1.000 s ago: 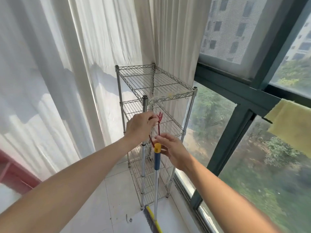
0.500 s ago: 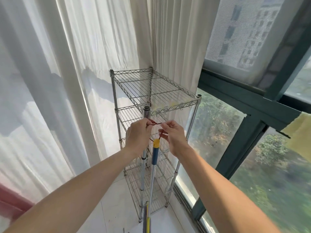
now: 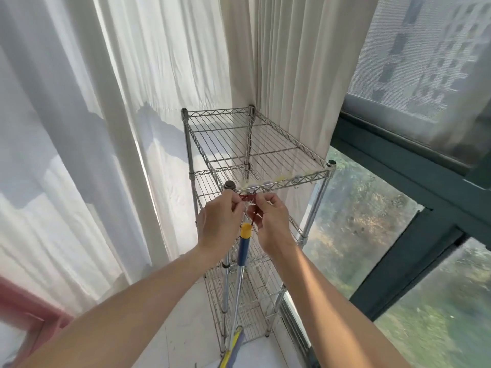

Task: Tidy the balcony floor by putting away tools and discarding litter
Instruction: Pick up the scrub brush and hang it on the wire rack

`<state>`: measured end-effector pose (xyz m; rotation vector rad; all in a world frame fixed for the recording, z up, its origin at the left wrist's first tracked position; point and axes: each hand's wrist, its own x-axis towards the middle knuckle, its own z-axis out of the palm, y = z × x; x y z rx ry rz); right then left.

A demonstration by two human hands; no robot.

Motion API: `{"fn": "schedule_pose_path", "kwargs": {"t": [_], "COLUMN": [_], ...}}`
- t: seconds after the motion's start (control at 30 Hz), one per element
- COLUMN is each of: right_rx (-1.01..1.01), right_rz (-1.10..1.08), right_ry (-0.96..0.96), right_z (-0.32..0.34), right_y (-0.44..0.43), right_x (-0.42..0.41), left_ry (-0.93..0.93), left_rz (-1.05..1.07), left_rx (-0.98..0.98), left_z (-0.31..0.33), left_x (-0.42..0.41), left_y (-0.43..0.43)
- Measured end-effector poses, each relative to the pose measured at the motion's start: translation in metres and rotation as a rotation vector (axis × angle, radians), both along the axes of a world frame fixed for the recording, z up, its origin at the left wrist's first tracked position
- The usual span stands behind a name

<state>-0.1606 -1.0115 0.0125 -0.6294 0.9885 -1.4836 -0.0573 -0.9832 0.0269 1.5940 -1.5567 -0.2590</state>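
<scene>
Since the frame one second earlier, the right hand [image 3: 271, 224] had left the side of the yellow cap [image 3: 245, 227] on the broom handle [image 3: 244, 252] and risen to meet the left hand [image 3: 219, 224] just beneath the front rail of the top shelf of the wire rack [image 3: 292, 179]. We found both hands close together, each pinching the red cord [image 3: 248, 198] between thumb and fingertips; the cord ran between them at the rail, beside the rack's front-left post. A strand of it led down to the yellow cap. The broom handle stood nearly upright before the rack; whether it hung from the cord or leaned, we could not tell. Its brush head [image 3: 232, 346] was near the tiled floor [image 3: 196, 335] at the rack's foot. White curtains [image 3: 119, 128] hung behind and to the left, a dark-framed window [image 3: 398, 160] to the right
</scene>
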Motion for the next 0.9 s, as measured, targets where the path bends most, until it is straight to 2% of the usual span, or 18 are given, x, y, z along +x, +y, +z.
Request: {"fn": "schedule_pose_path", "kwargs": {"t": [0.27, 0.43, 0.57, 0.73, 0.9], "right_rx": [-0.006, -0.050, -0.055, -0.046, -0.018], "right_rz": [0.082, 0.184, 0.225, 0.256, 0.260], "right_ry": [0.079, 0.394, 0.580, 0.672, 0.655], "right_z": [-0.017, -0.025, -0.027, -0.024, -0.025], "right_y": [-0.002, -0.003, -0.004, -0.006, -0.005], "right_x": [-0.005, -0.018, -0.025, -0.024, -0.023], "left_ry": [-0.061, -0.043, -0.152, -0.206, -0.169], "left_rz": [0.010, -0.024, -0.029, -0.059, -0.080], "left_rx": [0.025, 0.041, 0.035, 0.052, 0.047], "left_z": [-0.017, -0.028, -0.033, -0.035, -0.041], "left_x": [0.003, -0.003, -0.006, -0.009, -0.005], "left_y": [-0.002, -0.002, -0.005, -0.009, -0.005]}}
